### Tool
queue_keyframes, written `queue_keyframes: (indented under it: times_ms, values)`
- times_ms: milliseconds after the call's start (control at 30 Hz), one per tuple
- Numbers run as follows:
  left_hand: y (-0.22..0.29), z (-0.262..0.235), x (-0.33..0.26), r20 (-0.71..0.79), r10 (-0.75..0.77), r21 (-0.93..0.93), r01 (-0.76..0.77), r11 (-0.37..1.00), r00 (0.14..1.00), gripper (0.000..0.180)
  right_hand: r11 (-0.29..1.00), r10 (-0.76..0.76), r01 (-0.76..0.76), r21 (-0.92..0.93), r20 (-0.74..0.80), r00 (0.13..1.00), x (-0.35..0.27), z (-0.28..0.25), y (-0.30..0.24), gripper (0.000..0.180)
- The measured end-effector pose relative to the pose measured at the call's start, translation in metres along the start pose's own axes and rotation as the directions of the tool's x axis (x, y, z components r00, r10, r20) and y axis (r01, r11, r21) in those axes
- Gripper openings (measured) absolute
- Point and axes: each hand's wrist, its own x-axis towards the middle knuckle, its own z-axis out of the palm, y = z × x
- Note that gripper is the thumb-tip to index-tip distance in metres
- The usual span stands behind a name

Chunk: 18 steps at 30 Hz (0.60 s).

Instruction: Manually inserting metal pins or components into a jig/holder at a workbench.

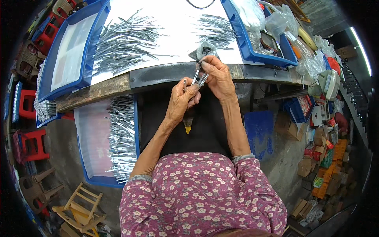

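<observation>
Near the table's front edge, my left hand (183,98) is closed around slim silver metal pieces (196,76); their exact kind is hard to make out. My right hand (219,77) pinches the upper part of the same pieces, its thumb and forefinger curled together. Just beyond the fingertips, a small clear plastic bag or cup (212,48) with dark contents stands on the edge. Farther back on the white tabletop lie two loose heaps of thin silver-and-black pieces, a larger left heap (126,43) and a right heap (215,31).
A blue tray (85,59) with a pale lining sits at the table's left. At the right, another blue tray (272,60) holds plastic bags and odds and ends. Below the table, a tray (90,179) carries many more slim pieces. Stools and a wooden folding chair (85,209) stand left.
</observation>
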Motion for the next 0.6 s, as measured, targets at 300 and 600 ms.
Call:
queue_keyframes:
  times_ms: [300, 600]
  values:
    - [-0.0005, -0.0020, -0.0008, 0.018, -0.028, 0.052, 0.027, 0.998, 0.999, 0.021, 1.000, -0.002, 0.003, 0.028, -0.026, 1.000, 0.0008, 0.0004, -0.0010, 0.008]
    - [-0.0006, 0.0011, -0.0020, -0.008, -0.035, 0.088, 0.036, 0.995, 0.999, 0.018, 1.000, -0.012, 0.012, -0.012, -0.019, 1.000, -0.0014, -0.0045, 0.0004, 0.011]
